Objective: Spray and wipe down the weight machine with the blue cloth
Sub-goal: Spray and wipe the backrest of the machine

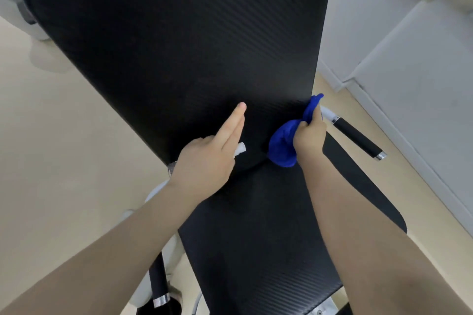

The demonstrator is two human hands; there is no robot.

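The right hand (308, 135) grips a bunched blue cloth (284, 143), fingers curled round its upper part, and holds it against the lower right of the machine's black backrest (179, 41), just above the crease where the backrest meets the seat (258, 238). One corner of the cloth sticks up past the fingers to the backrest's right edge.

The left hand (207, 161) is at the lower left of the backrest, near the same crease. Two of its fingers point straight up along the pad, while the rest of the hand wraps something white, of which only a small tip (240, 148) shows beside the knuckles; what the white thing is cannot be told. The two hands are near each other but apart, with bare pad between them.

A black-gripped handle (355, 138) with a metal end juts out to the right of the seat, just behind the right hand. Another black handle (158, 281) stands at the seat's lower left. The machine sits on a beige floor (64, 135), with grey panels (409, 71) at the right.
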